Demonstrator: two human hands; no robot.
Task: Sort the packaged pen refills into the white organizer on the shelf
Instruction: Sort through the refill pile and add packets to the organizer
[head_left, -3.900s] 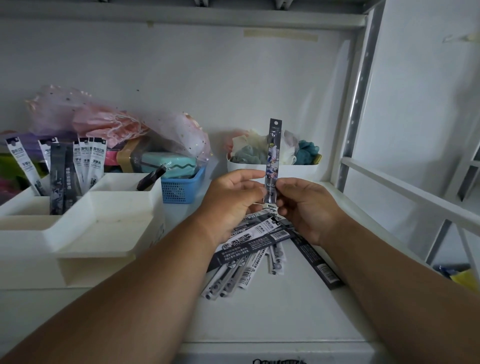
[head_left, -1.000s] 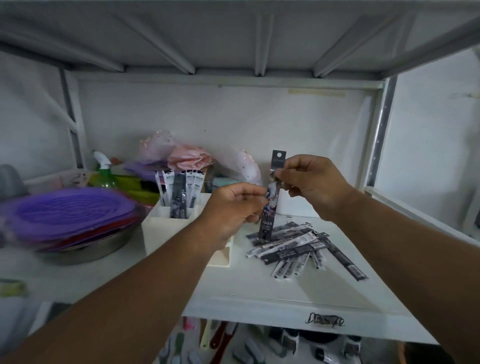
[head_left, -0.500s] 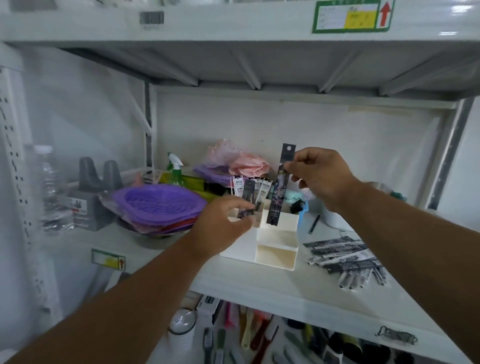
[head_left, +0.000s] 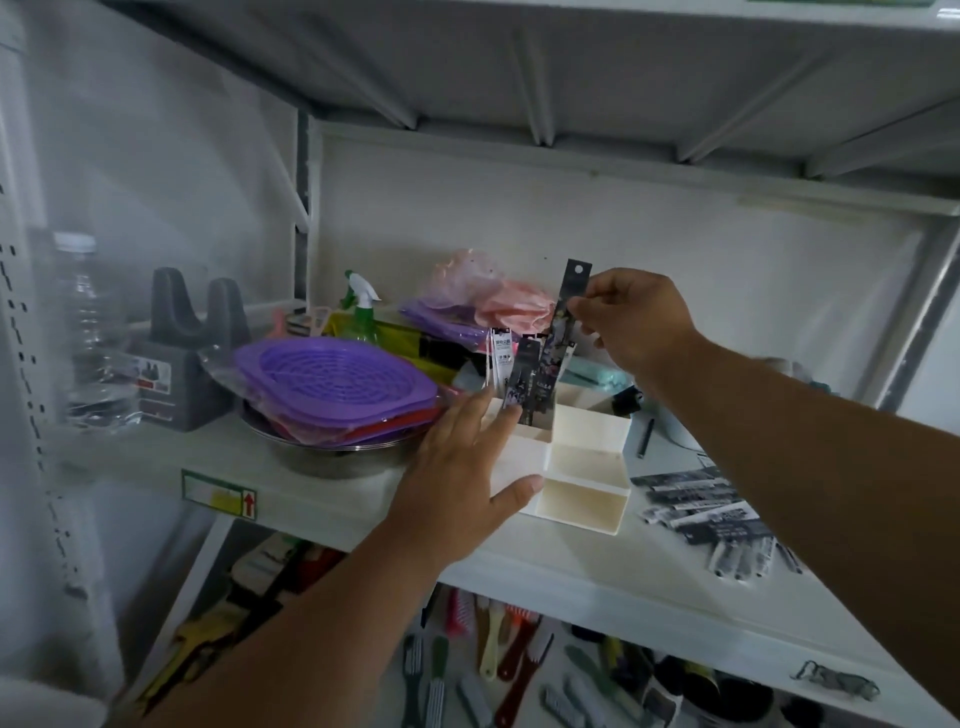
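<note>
At centre frame, the right hand (head_left: 631, 317) is pinching a dark packaged refill (head_left: 563, 322) near its top, fingers curled around the strip just below the hang-hole tab. The refill's long axis is running nearly upright, leaning slightly with its top toward the right, and its lower end is dipping into the rear compartment of the white organizer (head_left: 582, 499), among the standing refills (head_left: 511, 364) already there. The left hand (head_left: 462, 467) is lying flat against the organizer's left side, fingers straight and holding nothing, thumb resting along the front edge; it appears to be steadying the box. The right hand is sitting directly above the compartment, so the coming move looks like a straight downward release. The loose refill pile (head_left: 717, 514) is waiting at right of frame on the shelf (head_left: 571, 577)
</note>
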